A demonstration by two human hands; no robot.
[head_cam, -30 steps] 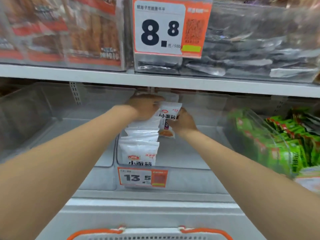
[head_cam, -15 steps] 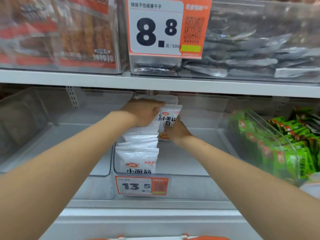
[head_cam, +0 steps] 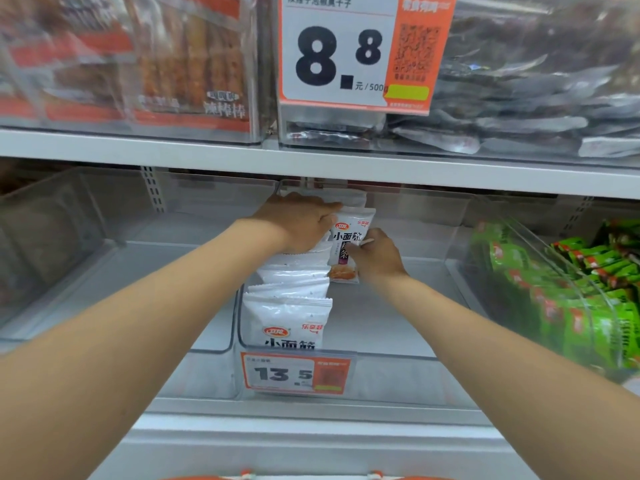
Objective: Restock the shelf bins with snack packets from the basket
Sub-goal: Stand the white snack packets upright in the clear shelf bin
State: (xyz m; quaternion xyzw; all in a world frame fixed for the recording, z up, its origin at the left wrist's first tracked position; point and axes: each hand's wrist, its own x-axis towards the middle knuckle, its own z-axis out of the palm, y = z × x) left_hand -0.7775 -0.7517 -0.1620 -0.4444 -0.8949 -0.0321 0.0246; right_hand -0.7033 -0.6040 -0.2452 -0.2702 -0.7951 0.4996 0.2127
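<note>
Here the right hand (head_cam: 375, 258) pinches a white packet (head_cam: 348, 244) by its right edge, thumb and fingers closed on the wrapper. The packet stands upright with its printed face to the camera, long axis vertical, its bottom edge low near the floor of the clear bin (head_cam: 388, 327). Just to its left, the left hand (head_cam: 299, 221) lies palm down across the tops of the rearmost packs, fingers stretched out to the right and not curled round anything that I can see. Under that hand begins the row of packets (head_cam: 291, 299), which runs from the back of the bin to its front wall, each pack upright and overlapping the next.

The held packet sits just beside the back of this row, on its right and touching it. The right hand is the nearer one to it, the left hand being above and to the left. I judge that the next move is a short sideways push leftward to tuck it in line with the others.

A price tag (head_cam: 298, 374) hangs on the bin front. Green packets (head_cam: 588, 306) fill the neighbouring bin on the right. Only the orange rim of the basket (head_cam: 311, 477) shows at the bottom edge.
</note>
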